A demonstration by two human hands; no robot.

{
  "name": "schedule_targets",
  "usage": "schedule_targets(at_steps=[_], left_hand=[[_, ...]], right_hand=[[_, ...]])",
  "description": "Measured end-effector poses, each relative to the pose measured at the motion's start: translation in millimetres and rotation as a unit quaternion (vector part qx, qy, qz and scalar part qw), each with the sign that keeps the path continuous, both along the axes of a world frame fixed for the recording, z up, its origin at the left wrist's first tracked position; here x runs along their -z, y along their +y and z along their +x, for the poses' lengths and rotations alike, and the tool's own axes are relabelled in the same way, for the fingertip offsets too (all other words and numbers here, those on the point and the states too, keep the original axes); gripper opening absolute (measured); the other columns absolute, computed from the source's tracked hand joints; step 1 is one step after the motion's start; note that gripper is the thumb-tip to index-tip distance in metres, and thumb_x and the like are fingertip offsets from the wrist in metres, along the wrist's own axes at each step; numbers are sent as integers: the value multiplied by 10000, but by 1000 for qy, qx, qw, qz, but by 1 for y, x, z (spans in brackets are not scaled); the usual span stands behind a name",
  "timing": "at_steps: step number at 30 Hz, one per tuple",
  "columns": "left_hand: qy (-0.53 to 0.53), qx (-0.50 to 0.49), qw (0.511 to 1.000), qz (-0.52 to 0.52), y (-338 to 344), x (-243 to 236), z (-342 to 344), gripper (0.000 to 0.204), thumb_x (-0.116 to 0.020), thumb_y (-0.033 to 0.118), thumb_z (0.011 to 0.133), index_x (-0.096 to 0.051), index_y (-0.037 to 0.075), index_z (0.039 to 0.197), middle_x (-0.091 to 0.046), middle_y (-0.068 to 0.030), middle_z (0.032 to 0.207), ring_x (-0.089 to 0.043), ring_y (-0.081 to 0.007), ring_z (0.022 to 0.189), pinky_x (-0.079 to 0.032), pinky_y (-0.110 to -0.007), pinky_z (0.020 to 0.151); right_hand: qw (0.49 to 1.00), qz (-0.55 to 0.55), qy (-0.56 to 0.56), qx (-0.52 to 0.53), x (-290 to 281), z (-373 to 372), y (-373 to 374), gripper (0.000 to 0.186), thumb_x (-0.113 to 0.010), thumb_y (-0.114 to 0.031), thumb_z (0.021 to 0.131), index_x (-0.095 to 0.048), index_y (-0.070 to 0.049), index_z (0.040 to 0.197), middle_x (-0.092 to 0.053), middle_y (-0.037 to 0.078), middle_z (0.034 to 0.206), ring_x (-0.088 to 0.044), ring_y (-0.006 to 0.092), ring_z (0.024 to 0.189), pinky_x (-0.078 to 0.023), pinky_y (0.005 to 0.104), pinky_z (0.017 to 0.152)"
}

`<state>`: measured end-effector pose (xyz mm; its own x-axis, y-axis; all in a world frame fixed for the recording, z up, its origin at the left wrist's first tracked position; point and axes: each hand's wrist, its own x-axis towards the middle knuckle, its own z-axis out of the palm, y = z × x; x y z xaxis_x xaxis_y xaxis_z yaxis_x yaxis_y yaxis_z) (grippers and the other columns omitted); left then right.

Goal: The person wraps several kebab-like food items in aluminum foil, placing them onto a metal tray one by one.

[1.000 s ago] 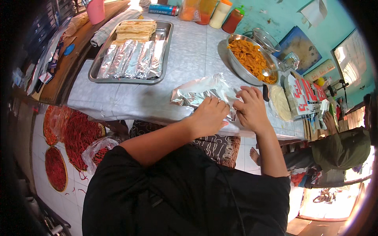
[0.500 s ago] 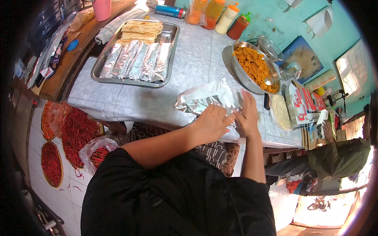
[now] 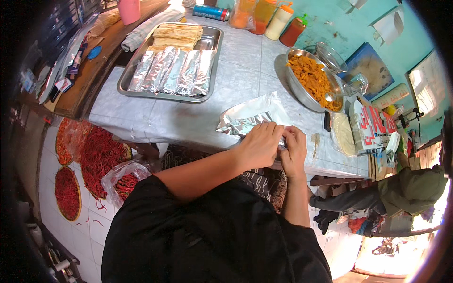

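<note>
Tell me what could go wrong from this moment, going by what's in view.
1. The foil looks thin and creased, and the left hand and right hand are both on its near end, so it might tear.

2. That end lies close to the front edge of the table, so it could slip over if the hands let go.

3. The bowl of orange food is uncovered, so something might drop in.

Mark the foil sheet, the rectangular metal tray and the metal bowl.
Foil sheet (image 3: 257, 111), head view: pale middle part.
Rectangular metal tray (image 3: 208, 44), head view: bare inside, far right.
Metal bowl (image 3: 298, 91), head view: outer wall, near left side.
</note>
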<state>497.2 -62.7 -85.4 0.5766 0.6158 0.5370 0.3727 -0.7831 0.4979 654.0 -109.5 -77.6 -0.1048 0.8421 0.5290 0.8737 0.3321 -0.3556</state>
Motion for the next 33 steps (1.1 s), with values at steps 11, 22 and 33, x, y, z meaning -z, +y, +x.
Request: schedule_targets(at_steps=[11,22,33], left_hand=[[-95,68,989,86,-71,25,-89,366,-645,156,823,-516,17,1135,-578,-148,999,-573,-297,930,-451,-387,856],[-563,-140,626,-521,-69,47,-140,369,-498,448,963,-574,90,1014,-610,-47,870,-590,-160,756,-478,-293,677],[-178,-380,894,-156,-61,37,-150,146,-618,125,888,-523,40,958,-599,-119,852,-592,-227,721,-457,-335,635]], right_hand=[[996,20,-69,-51,0,-29,5,318,-609,-257,705,-614,-45,942,-559,120,900,-518,314,865,-380,413,733],[985,13,-63,-159,0,-91,-6,348,-627,-263,694,-624,-45,965,-545,108,919,-503,298,910,-370,417,770],[984,49,-66,-158,2,-93,-9,320,-628,-246,686,-593,-64,946,-516,106,877,-493,294,861,-355,416,728]])
